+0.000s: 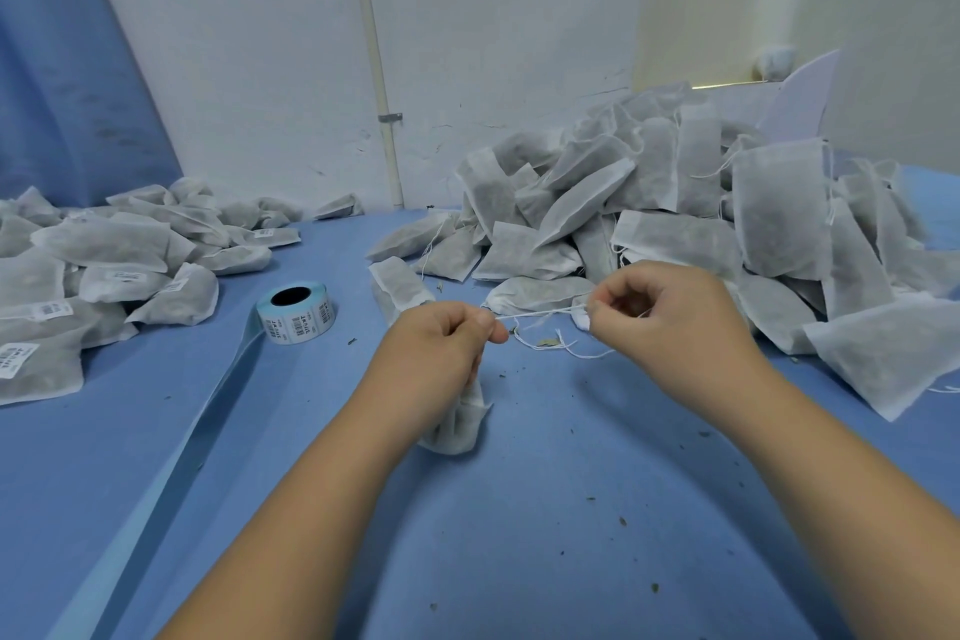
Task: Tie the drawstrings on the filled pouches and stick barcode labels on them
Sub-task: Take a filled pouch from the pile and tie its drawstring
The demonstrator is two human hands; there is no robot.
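The left hand is closed around the gathered neck of one filled pouch. The pouch hangs below the fist, its lower end touching the blue worktop. The thumb and forefinger of that hand pinch one end of the white drawstring. The right hand, fingers curled, pinches the other end, and the string runs taut between the two hands. A barcode label roll stands to the left, its backing strip trailing toward the near edge. The labelled pouches lie at far left. The unlabelled heap lies at right.
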